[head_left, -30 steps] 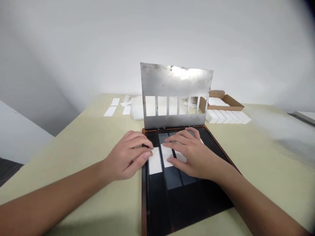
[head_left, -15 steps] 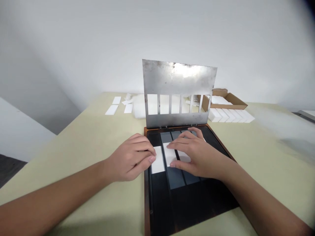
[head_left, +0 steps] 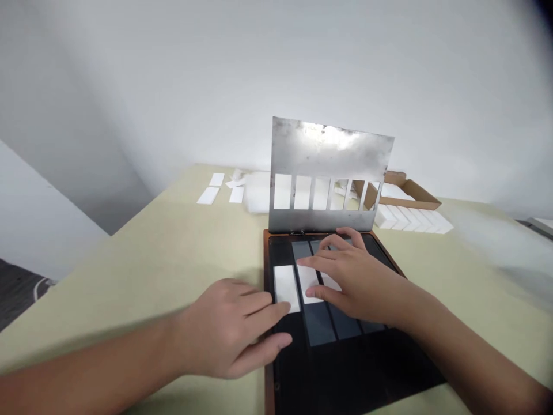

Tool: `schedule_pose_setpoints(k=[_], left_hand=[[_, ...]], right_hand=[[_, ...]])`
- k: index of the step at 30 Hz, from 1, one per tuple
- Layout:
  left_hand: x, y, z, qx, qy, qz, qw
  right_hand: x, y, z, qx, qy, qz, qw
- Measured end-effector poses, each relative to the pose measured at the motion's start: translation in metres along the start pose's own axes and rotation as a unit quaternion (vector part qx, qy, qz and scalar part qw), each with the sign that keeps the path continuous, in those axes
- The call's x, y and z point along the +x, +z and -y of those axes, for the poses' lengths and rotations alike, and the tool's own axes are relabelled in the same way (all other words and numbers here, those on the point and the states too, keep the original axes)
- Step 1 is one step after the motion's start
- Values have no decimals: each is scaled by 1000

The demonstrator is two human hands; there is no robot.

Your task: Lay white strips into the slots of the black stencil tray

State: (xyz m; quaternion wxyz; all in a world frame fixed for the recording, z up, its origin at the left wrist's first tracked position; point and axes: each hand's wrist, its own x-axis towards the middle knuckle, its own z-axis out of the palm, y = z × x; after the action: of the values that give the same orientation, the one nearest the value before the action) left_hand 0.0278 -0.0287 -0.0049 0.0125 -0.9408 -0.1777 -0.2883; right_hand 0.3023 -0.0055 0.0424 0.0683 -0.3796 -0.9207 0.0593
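Our right hand [head_left: 356, 279] lies spread open on a white strip [head_left: 309, 285] on the black tray [head_left: 328, 369], gripping nothing; our left hand [head_left: 228, 328], loosely open and empty, sits just beside a second white strip [head_left: 286, 288].

a plain white wall [head_left: 276, 69] fills the back of the room, and a pale grey panel [head_left: 52, 225] stands lower on the left, with a dark floor [head_left: 15, 294] showing below it. the counter [head_left: 142, 276] has a broad pale olive top, and a grey-edged ledge [head_left: 542, 225] pokes in at the far right. the light is soft and even, with only faint shadows.
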Motion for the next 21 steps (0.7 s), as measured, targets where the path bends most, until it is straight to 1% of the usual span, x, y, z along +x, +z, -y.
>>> schedule_pose_setpoints(k=[3,6,9,12,15,21], left_hand=[[0,2,0,6,10,-4,1000],[0,4,1,6,-5,-6,1000],[-2,6,1,4,-16,-9,1000],[-3,7,1,1,-17,0,1000],[-3,7,1,-8,-18,11,1000],[0,5,3,-17,-19,29,999]], right_hand=[[14,-11,7,-26,-29,7,999],[35,-15,15,-15,-76,14,997],[52,-7,21,4,-115,31,993],[60,6,24,6,-128,34,991],[62,16,23,16,-133,29,991],[60,26,17,13,-134,26,990]])
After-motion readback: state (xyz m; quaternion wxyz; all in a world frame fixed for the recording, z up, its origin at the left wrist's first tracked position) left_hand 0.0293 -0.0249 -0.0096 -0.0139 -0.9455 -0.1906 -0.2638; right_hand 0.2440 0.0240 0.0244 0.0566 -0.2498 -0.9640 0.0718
